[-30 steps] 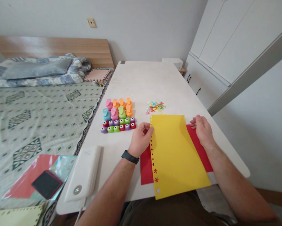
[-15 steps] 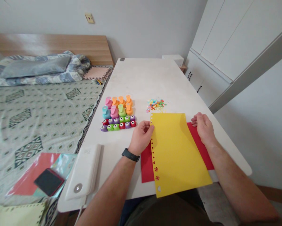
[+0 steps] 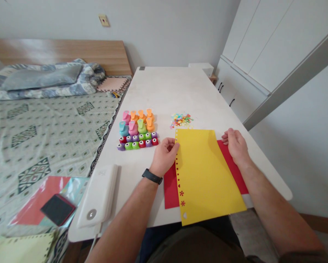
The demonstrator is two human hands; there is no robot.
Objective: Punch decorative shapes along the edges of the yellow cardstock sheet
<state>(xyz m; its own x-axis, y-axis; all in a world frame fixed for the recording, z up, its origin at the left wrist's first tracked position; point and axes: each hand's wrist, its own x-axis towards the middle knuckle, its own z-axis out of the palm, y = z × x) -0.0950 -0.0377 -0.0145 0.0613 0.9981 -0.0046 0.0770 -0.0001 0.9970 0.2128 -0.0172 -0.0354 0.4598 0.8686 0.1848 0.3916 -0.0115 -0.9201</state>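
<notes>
A yellow sheet of paper (image 3: pixel 208 171) with a row of punched shapes down its left edge lies across a red sheet of paper (image 3: pixel 171 190). Its near end reaches past the table's front edge. My left hand (image 3: pixel 165 155) is closed on the yellow sheet's upper left edge, thumb on top, a dark band around the wrist. To the right, my right hand (image 3: pixel 236 146) rests loosely above the red sheet's far right corner, fingers slightly bent and holding nothing. Beyond the yellow sheet lies a pile of small colourful paper cut-outs (image 3: pixel 181 119).
Rows of colourful craft punches (image 3: pixel 138 131) stand left of the sheets. A long white device (image 3: pixel 96 197) with a cable sits at the table's (image 3: pixel 169 87) left front corner. On the bed at left are a phone (image 3: pixel 58 209) and plastic-wrapped coloured paper (image 3: pixel 40 202).
The view has shifted slightly, so things on the table appear a little higher. Both hands keep their places, the left still on the yellow sheet.
</notes>
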